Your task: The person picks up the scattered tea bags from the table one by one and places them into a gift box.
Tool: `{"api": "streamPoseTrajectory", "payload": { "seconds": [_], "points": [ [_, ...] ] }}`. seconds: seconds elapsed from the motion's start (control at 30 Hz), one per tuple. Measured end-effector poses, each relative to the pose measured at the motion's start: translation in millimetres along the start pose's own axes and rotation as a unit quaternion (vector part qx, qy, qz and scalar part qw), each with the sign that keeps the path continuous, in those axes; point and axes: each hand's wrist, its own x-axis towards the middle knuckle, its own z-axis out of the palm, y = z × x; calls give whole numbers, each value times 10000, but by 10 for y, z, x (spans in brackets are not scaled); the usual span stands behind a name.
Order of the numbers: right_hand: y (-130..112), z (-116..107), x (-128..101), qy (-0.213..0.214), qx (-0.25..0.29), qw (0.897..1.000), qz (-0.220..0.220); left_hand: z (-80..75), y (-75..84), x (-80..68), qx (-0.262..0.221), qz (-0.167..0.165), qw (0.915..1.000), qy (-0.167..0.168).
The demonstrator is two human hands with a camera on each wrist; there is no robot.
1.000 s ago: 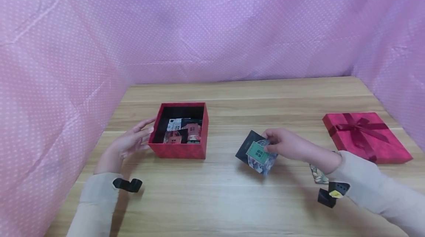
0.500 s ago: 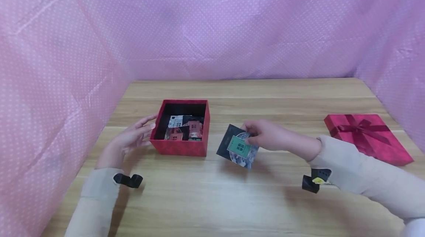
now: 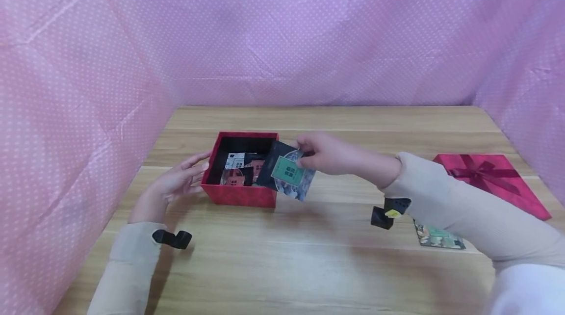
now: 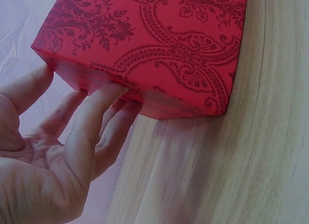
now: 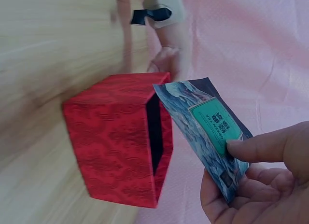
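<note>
1. The left hand [image 3: 174, 185] rested with straight fingers against the red box [image 3: 242, 196] wall; stiff card, probably light.
2. The right hand [image 3: 328, 154] pinched a packet [image 3: 287, 171] by its corner over the box's right rim; it looked thin, light and bendable, best held at an edge.

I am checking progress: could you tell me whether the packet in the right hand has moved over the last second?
Yes. The packet has travelled left, from mid-table to the right rim of the red box.
</note>
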Motion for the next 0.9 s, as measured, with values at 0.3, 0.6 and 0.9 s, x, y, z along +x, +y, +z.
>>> {"api": "streamPoseTrajectory", "payload": {
  "seconds": [0.3, 0.6, 0.9],
  "points": [
    [-136, -7, 292, 140, -136, 9998, -28, 7, -5, -6, 213, -71, 9997, 135],
    [-138, 57, 552, 299, -312, 9990, -61, 25, 15, -27, 178, -62, 9998, 73],
    [-88, 161, 818, 464, -271, 9983, -222, -1, 9, -5, 219, -60, 9997, 83]
  ]
}}
